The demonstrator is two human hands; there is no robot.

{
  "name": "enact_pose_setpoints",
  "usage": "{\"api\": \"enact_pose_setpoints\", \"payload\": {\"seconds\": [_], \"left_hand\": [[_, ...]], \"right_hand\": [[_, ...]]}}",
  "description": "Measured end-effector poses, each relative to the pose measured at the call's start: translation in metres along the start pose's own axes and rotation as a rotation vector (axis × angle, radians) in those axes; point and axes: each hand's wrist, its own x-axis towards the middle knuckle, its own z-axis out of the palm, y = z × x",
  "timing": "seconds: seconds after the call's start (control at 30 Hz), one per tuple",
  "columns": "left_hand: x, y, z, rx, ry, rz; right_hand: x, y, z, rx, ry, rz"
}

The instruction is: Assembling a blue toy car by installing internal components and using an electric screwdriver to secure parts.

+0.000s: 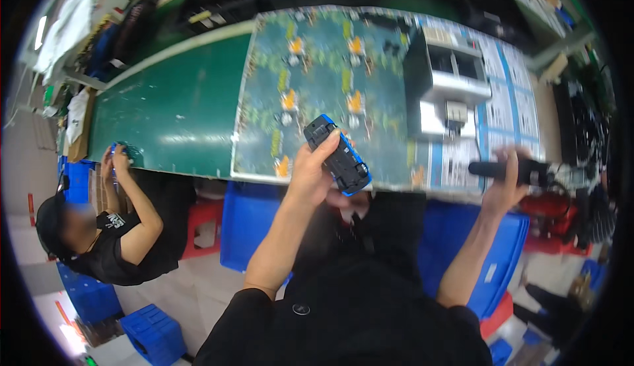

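My left hand (310, 171) holds a small blue and black handheld device (338, 154) tilted up in front of me, above the near edge of the patterned mat (317, 82). My right hand (505, 181) is out to the right, closed around a black electric screwdriver (508, 170) that points left over the printed sheet (512, 111). The two hands are well apart.
A green workbench (172, 108) runs to the left. A grey and black fixture box (446, 82) stands on the bench at right. A co-worker in black sits at left, hands on a small blue part (117, 149). Blue crates (247, 224) sit under the bench.
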Motion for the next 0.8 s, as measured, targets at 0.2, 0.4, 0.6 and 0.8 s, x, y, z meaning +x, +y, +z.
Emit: {"api": "enact_pose_setpoints", "payload": {"seconds": [0.2,0.4,0.6,0.8], "left_hand": [[-0.032,-0.038,-0.001,-0.055,0.058,-0.061],[-0.059,-0.064,0.011,-0.200,0.138,-0.076],[-0.090,-0.078,0.017,-0.232,0.151,-0.135],[-0.112,-0.062,-0.042,-0.038,-0.274,-0.440]], "right_hand": [[-0.044,-0.002,0.001,-0.059,0.006,0.100],[-0.150,-0.015,-0.009,-0.286,-0.203,0.127],[-0.175,-0.026,0.055,-0.033,-0.466,0.646],[-0.147,-0.017,0.021,-0.016,-0.748,0.772]]}}
